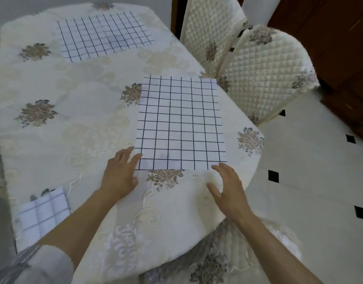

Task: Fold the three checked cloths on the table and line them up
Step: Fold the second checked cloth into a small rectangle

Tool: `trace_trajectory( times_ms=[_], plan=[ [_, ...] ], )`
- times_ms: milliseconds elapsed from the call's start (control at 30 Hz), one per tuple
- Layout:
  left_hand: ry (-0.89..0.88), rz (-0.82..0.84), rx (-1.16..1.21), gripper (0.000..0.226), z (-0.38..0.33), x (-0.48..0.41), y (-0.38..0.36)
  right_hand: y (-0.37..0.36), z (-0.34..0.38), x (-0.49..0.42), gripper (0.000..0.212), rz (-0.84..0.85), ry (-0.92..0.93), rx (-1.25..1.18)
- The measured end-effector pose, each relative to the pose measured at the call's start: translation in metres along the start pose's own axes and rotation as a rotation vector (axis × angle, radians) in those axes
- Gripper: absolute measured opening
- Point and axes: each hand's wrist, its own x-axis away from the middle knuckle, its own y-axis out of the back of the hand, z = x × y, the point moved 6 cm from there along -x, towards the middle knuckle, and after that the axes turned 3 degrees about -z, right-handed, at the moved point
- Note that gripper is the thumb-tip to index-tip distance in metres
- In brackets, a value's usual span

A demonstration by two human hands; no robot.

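Progress, judged: early. The small cloth (pixel 43 214), down-left of the left grip (pixel 120 173) at the desk (pixel 74 119) edge, may be folded (partly hidden, cannot tell), while the far cloth (pixel 104 35), well beyond that grip, lies spread and unfolded. Left grip open, straight fingers on the near-left corner of the middle cloth (pixel 180 124), a thin, flat white rectangle ruled in dark grid lines, just ahead of both grips. Right grip (pixel 227 187) open, fingers spread just beside the near-right corner, contact unclear; at least two folds and the lining-up remain.
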Motion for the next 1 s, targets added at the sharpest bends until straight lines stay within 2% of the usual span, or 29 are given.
trace_trajectory(
  times_ms=[67,167,333,500,733,1000],
  plan=[
    [-0.042,-0.018,-0.03,0.089,-0.004,-0.006,0.001,-0.008,-0.009,-0.018,0.051,0.03,0.01,0.035],
    [-0.091,-0.002,-0.088,0.085,-0.012,-0.019,-0.003,-0.014,-0.021,-0.034,0.052,0.059,0.002,0.073],
    [-0.14,0.033,-0.161,0.057,-0.017,-0.042,-0.003,-0.023,-0.026,-0.054,0.059,0.114,0.104,0.237],
    [-0.17,-0.059,-0.064,0.029,-0.02,-0.045,0.004,-0.031,-0.02,-0.062,0.061,0.115,0.097,0.208],
    [-0.1,-0.235,0.182,0.004,-0.028,-0.027,0.025,-0.047,-0.009,-0.061,0.056,0.087,0.184,0.168],
    [-0.084,-0.28,0.271,0.009,-0.032,0.005,0.058,-0.045,0.007,-0.054,0.03,-0.035,0.233,0.083]
  ],
)
